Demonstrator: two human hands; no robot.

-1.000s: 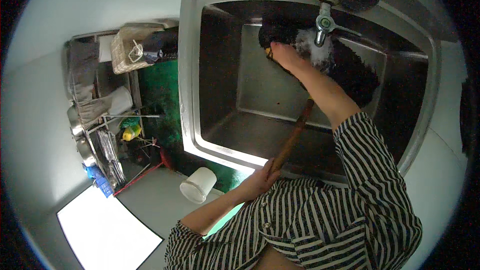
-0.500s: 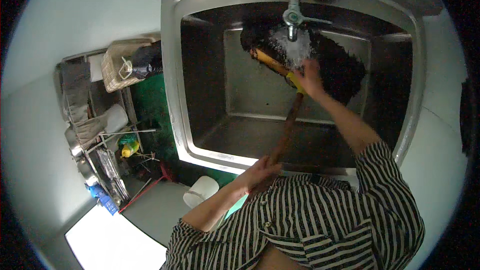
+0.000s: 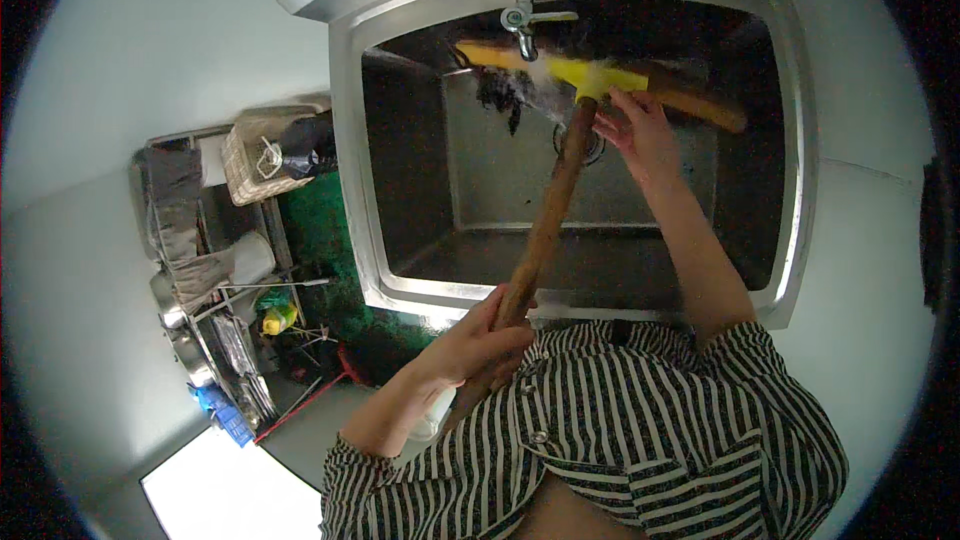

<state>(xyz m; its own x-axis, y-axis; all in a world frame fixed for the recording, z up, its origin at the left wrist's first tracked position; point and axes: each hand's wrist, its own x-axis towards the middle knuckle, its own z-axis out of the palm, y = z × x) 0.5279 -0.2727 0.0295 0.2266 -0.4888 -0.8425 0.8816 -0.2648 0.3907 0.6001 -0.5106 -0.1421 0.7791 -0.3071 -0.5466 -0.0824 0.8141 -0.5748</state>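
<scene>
L hand [image 3: 480, 340] grips 1 wooden handle [image 3: 544, 230]. R hand [image 3: 645, 135] by yellow socket [image 3: 606, 77], can't tell grip. 1 sink [image 3: 490, 190] mid-frame, room lower-left.

Over on the rack [image 3: 272, 223], a pale woven basket [image 3: 238, 172] with a dark bag [image 3: 308, 145] in it fills the far right corner — grey cloth [image 3: 173, 177] along the left edge, metal bowls [image 3: 184, 348] further down, a blue bundle [image 3: 222, 412] at the near end.
</scene>
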